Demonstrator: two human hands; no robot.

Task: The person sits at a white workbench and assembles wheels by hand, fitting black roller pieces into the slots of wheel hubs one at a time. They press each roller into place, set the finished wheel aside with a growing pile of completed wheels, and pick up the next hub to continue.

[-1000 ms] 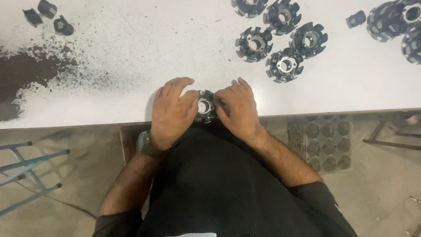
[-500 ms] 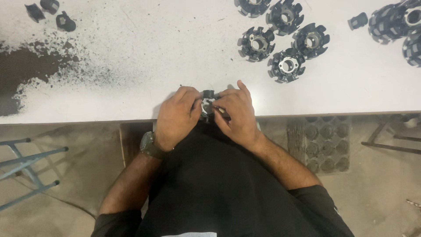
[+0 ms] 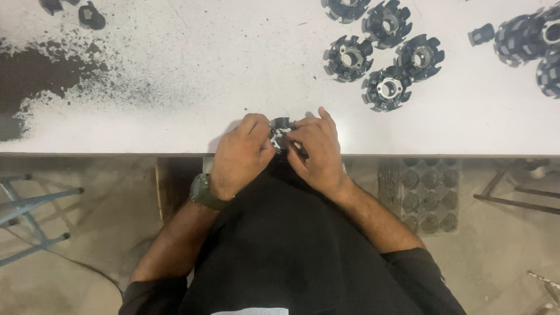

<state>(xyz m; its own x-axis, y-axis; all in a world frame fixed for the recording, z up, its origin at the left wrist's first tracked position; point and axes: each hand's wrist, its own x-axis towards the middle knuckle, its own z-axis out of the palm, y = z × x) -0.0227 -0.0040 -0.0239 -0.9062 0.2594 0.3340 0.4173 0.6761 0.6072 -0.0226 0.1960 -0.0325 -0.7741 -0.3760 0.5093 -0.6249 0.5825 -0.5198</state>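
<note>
Both hands meet at the near edge of the white table (image 3: 175,76). My left hand (image 3: 240,156), with a dark watch on its wrist, and my right hand (image 3: 315,153) together grip a small black toothed metal part (image 3: 280,129), which my fingers mostly hide. Only its top and a bit of its bright centre show between my thumbs. It sits tilted at the table edge, close to my black shirt.
Several black toothed ring parts (image 3: 385,87) lie at the far right of the table, with larger ones (image 3: 525,38) at the right edge. Small dark pieces (image 3: 91,16) and a dark powder stain (image 3: 41,79) are at the left. A tray of parts (image 3: 429,195) sits below the table.
My hands were spread flat over the part on the table. They have closed in and lifted it, tilting it up toward me at the table edge.
</note>
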